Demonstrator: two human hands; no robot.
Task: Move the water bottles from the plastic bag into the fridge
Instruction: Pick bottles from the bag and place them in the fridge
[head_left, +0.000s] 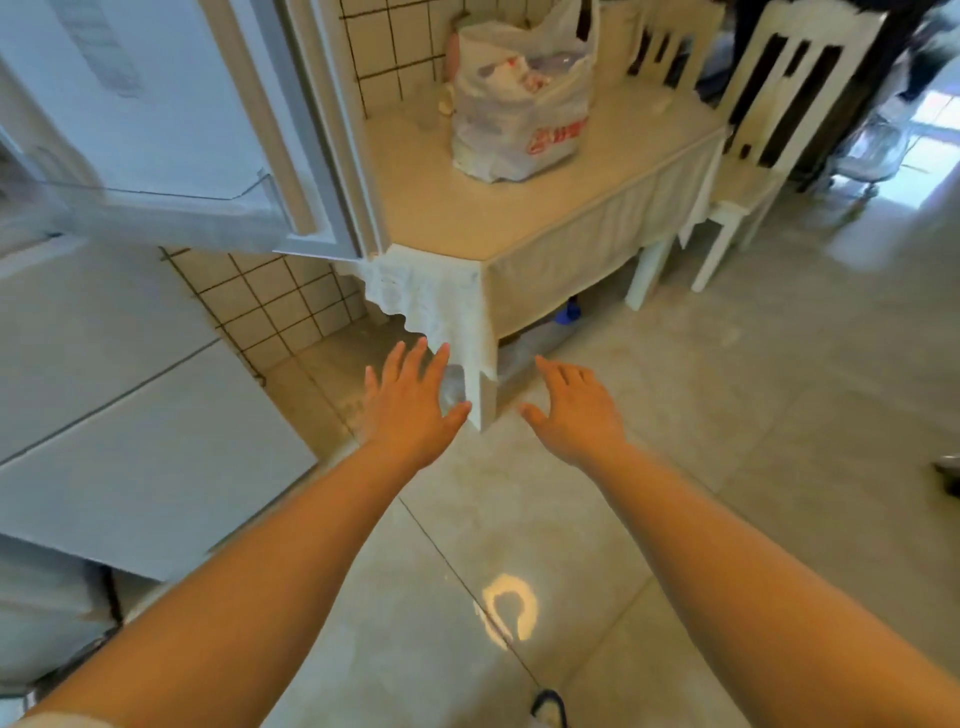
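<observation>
— What are the hands doing?

— Both reach forward, palms down, over the floor (675, 415). The left hand (410, 410) has its fingers straight and spread, grasping nothing. The right hand (576, 410) is likewise released, fingers relaxed and slightly fanned, empty.

— What lies just past them?

— The corner of the counter (441, 208), draped in a pale tablecloth (431, 296) whose lacy edge hangs down just beyond the fingertips. Neither hand touches it, as far as I can tell.

— And the plastic bag?

— The plastic bag (514, 109) stands on the counter, well beyond the hands, near the tiled wall (395, 47). It is white with red print, its mouth gaping upward. Something fills it, but the blur keeps me from making out the water bottles inside.

— Where is the fridge?

— At the left. The fridge (119, 395) shows white fronts below, and its upper door (171, 104) stands open, swung toward the counter, with a clear door shelf (156, 208) along its lower part.

— Anything else?

— White chairs (779, 104) stand at the far side of the counter, and something blue (571, 312) lies under it.
</observation>
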